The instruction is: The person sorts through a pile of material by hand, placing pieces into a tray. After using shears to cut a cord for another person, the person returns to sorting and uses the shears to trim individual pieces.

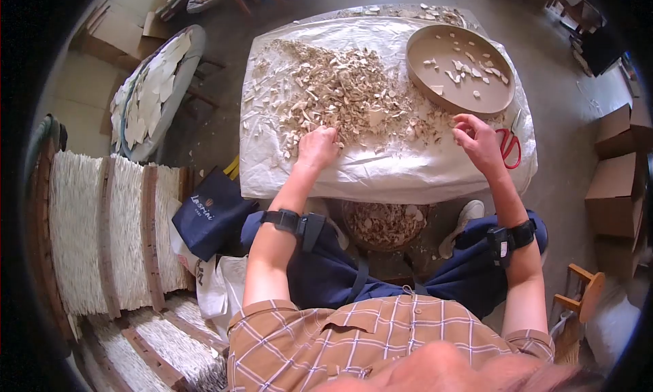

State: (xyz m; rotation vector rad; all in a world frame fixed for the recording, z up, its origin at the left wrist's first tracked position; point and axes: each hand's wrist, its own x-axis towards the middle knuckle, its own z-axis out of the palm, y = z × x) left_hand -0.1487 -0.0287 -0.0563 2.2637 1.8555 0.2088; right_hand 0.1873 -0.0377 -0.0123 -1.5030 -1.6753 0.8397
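The pile of pale chips (340,96) lay spread over the white sheet (381,171) on the surface; they looked light, dry and brittle, best pinched singly by their edges. The left hand (317,147) pressed curled fingers into the pile's near edge, its grip unclear. The right hand (479,142) pinched a chip beside red scissors (509,147), below the round tray (435,96).

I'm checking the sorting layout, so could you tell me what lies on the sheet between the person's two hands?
In the head view, pale broken chips cover the white sheet between the left hand and the right hand; no tool lies there.
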